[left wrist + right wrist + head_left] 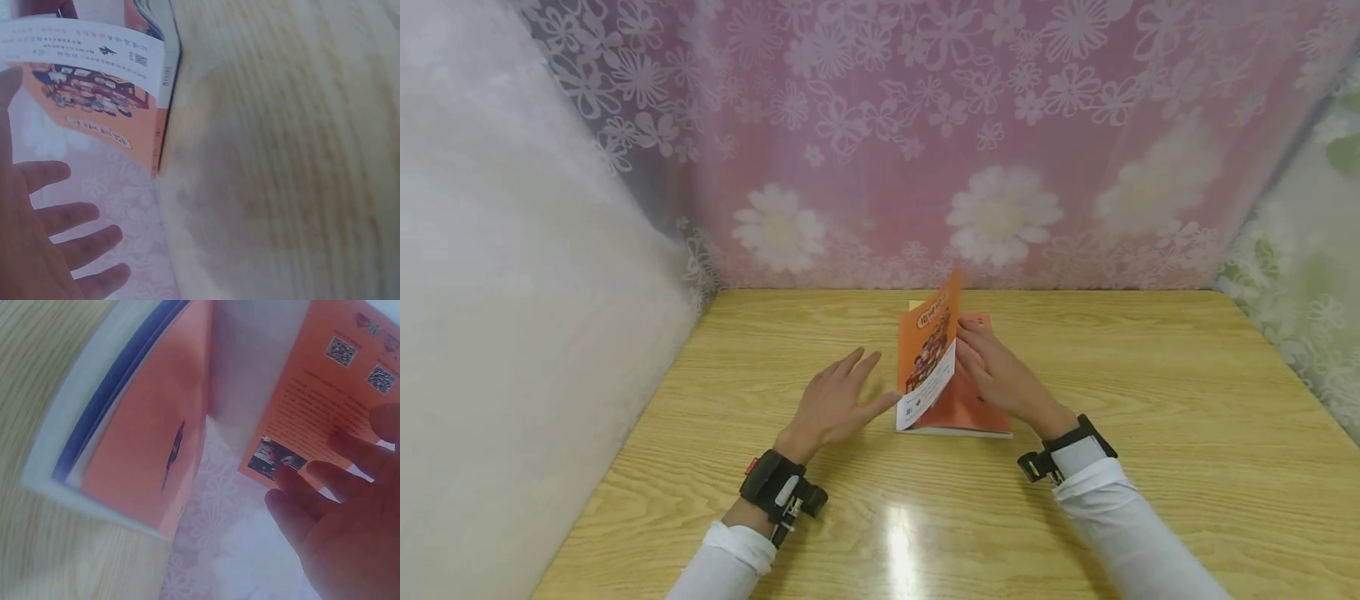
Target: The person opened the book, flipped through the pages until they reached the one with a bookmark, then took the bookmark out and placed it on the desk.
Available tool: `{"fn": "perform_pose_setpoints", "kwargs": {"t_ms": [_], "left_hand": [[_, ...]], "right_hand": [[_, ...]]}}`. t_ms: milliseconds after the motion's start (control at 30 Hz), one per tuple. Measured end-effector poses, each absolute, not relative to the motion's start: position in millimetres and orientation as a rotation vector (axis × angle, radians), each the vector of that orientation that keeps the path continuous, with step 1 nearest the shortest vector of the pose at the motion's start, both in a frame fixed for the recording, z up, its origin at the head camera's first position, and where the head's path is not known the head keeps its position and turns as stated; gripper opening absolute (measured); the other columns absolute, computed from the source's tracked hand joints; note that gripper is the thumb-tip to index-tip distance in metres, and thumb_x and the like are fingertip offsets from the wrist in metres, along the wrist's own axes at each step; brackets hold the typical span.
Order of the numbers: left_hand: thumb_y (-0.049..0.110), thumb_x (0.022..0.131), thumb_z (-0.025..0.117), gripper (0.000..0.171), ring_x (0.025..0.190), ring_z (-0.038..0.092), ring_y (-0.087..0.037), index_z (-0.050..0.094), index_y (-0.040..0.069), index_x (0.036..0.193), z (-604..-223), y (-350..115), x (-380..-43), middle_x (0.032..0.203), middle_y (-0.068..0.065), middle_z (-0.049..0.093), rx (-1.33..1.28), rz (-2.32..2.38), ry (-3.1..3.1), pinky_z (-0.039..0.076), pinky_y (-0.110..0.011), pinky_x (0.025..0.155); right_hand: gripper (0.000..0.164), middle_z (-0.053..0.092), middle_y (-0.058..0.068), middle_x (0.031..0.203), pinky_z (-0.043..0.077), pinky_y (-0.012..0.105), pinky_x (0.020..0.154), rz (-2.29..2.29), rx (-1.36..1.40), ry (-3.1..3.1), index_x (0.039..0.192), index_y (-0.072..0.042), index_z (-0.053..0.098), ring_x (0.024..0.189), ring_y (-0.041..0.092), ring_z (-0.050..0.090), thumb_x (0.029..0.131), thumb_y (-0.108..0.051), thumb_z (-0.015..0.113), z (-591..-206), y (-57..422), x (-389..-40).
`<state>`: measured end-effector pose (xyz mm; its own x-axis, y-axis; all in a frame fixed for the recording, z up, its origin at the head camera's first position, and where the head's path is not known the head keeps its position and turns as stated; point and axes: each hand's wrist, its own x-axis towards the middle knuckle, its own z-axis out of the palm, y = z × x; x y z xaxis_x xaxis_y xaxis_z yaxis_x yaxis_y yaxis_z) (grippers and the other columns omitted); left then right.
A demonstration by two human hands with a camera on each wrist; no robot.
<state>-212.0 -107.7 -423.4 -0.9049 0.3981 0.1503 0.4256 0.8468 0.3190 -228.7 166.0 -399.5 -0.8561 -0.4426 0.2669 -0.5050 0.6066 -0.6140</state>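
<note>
A paperback book (pixel 928 342) lies on the table with its orange front cover, which carries a white band and a cartoon picture, raised partway on the left. Beneath it shows a reddish-orange first page (pixel 156 425). My right hand (pixel 1003 379) is on the inner side of the cover, its extended fingers against an orange flap (pixel 300 400) with QR codes and a small photo. To the left of the book, my left hand (pixel 835 408) hovers with fingers spread, its thumb tip right at the cover's lower outer side. In the left wrist view the spine (pixel 165 94) faces the camera.
The book rests on a light wood-grain table (pixel 1150 467). A pink floral curtain (pixel 865 167) hangs along the back edge, with a pale sheet (pixel 535 292) at the left. Each wrist wears a black strap with a small camera (pixel 782 492).
</note>
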Motion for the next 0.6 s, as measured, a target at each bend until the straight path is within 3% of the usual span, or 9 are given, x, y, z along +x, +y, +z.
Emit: {"fn": "perform_pose_setpoints", "kwargs": {"t_ms": [200,400,600], "left_hand": [[0.079,0.075,0.030,0.083,0.126,0.037,-0.027,0.027,0.031,0.142,-417.7,-104.3,-212.4,0.147,-0.004,0.032,-0.693,-0.566,-2.875,0.036,-0.048,0.096],[0.079,0.074,0.034,0.086,0.127,0.036,-0.025,0.016,0.033,0.144,-411.9,-101.6,-211.8,0.148,-0.002,0.030,-0.734,-0.580,-2.788,0.035,-0.049,0.096],[0.072,0.077,0.042,0.089,0.128,0.035,-0.023,0.006,0.028,0.146,-404.2,-94.5,-214.9,0.149,-0.001,0.027,-0.810,-0.598,-2.593,0.036,-0.047,0.097]], "right_hand": [[0.051,0.018,0.014,0.151,0.017,0.055,0.106,1.096,0.848,-2.715,0.142,-0.011,0.028,0.136,0.029,0.011,0.097,-0.034,0.034,-400.5,153.8,-231.5],[0.053,0.015,0.013,0.152,0.018,0.054,0.107,1.056,0.854,-2.780,0.144,-0.016,0.023,0.137,0.029,0.010,0.096,-0.036,0.034,-402.7,142.3,-234.3],[0.054,0.010,0.006,0.153,0.022,0.053,0.105,1.040,0.888,-2.815,0.144,-0.022,0.022,0.137,0.026,0.010,0.095,-0.041,0.035,-403.3,130.0,-236.3]]}}
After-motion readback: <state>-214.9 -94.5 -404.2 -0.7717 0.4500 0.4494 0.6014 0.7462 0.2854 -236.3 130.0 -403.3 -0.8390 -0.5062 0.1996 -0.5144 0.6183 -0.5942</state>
